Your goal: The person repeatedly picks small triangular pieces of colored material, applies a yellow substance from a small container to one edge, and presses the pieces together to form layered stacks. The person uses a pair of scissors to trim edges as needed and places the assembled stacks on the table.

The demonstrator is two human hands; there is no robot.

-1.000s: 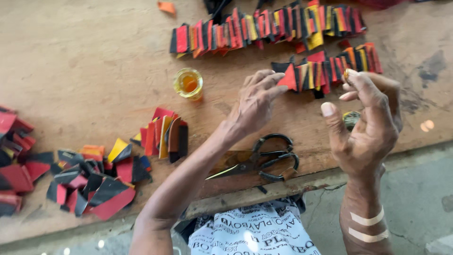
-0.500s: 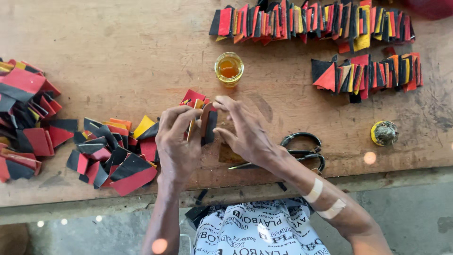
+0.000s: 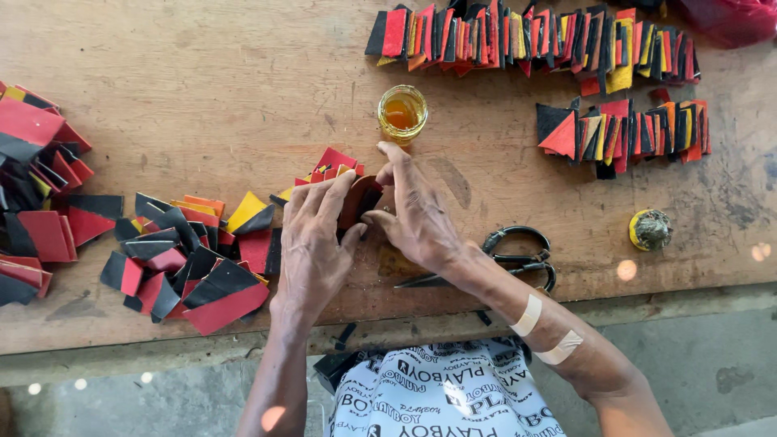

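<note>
Head cam view from where I'm sitting: both hands meet over the worktop (image 3: 202, 73), left hand (image 3: 312, 239) and right hand (image 3: 421, 217) each with its grip closed on one brown folded piece (image 3: 356, 202) pinched between them. Just above the grip sits a small glass of amber liquid (image 3: 402, 113). Progress-wise I'd say maybe halfway: two neat rows of stacked pieces (image 3: 534, 40) lie well up and right of the grip, while a loose heap of red, black and yellow scraps (image 3: 190, 259) is left of it, apparently not yet sorted. Scissors (image 3: 510, 259) lie idle just right of the grip.
</note>
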